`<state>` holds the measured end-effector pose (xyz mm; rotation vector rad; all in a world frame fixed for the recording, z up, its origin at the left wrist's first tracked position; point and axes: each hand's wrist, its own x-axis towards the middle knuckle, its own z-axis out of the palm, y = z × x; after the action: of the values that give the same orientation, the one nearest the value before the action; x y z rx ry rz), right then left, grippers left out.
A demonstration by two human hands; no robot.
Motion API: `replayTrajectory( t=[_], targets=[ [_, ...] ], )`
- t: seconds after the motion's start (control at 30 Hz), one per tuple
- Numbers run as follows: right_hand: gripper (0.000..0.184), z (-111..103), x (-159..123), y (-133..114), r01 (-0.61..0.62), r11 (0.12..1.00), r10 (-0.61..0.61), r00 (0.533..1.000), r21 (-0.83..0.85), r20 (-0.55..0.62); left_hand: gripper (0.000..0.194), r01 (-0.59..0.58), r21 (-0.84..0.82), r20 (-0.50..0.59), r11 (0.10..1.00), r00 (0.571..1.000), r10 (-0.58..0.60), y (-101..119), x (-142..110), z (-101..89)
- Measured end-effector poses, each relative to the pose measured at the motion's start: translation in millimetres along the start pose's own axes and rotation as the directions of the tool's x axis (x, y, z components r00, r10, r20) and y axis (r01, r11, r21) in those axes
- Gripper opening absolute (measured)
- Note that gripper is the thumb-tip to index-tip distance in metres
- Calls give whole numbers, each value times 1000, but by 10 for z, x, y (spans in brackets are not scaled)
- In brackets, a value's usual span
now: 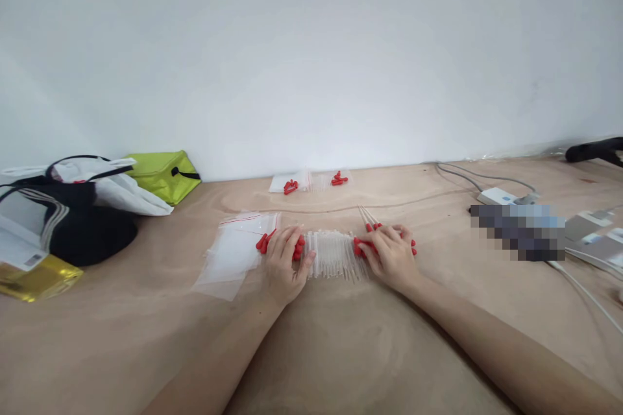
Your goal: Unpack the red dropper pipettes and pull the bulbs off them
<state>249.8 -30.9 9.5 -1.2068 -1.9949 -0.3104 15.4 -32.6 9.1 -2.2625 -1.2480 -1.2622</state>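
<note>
A row of thin clear tubes (333, 253) lies side by side on the wooden table between my hands. My left hand (286, 266) is curled over a cluster of red rubber bulbs (298, 248) at the left end of the row, its thumb beside the tubes. More red bulbs (263, 243) show past its knuckles. At the right end, my right hand (393, 256) has thumb and index finger closed at a red bulb (358, 247). Beyond that hand, several thin droppers (370, 217) with red bulbs point toward the wall. Its palm hides part of the bulbs there.
Clear zip bags (236, 246) lie left of my left hand. Near the wall are more bags (311, 180) with red bulbs. Farther left stand a lime-green bag (158, 175), a black cap (92, 233) and a yellow package (41, 279). A power strip (501, 196) and cables lie right.
</note>
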Motion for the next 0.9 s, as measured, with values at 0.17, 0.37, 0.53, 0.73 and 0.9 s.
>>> replayTrajectory(
  t=[0.17,0.37,0.53,0.73,0.9],
  targets=[
    [11,49,-148,-152,196,971,-188,980,135,-67,18,-214,46,49,976,976,212,153,27,-25],
    [16,116,-119,-197,260,955,-256,966,146,-45,9,-257,-2,65,966,964,256,276,30,17],
    [12,125,-165,-170,259,960,-258,966,108,-28,14,-233,-27,73,972,969,234,284,-2,11],
    [10,96,-172,-174,253,959,-254,967,129,-9,16,-224,-49,76,973,971,228,273,-37,21],
    [12,58,-174,-184,268,950,-272,962,158,3,16,-225,-77,77,971,970,231,273,-47,28]
  ],
)
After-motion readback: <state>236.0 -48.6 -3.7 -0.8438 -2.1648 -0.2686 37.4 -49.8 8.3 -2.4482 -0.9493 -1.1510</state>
